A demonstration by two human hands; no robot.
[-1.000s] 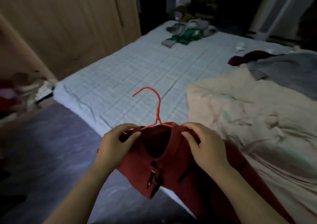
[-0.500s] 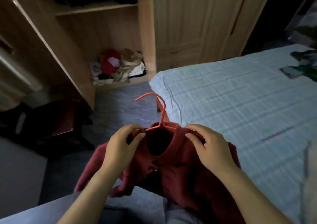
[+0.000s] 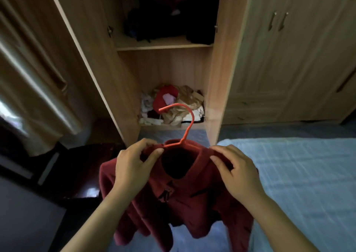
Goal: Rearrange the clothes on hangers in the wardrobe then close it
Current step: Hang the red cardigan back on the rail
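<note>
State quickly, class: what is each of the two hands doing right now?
Left hand: closed, pinching the red jacket at its left shoulder.
Right hand: closed, pinching the jacket's right shoulder.

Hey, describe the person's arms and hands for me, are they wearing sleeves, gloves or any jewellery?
Both forearms are bare as far as the picture shows, with no sleeves in view. The left hand and the right hand wear no gloves. No rings, bracelets or watch show on the fingers or wrists. The nails look short and unpainted, though the light is dim.

Dark red jacket [image 3: 185, 194], orange hanger [image 3: 187, 124], pale blue checked bedspread [image 3: 300, 174]
</note>
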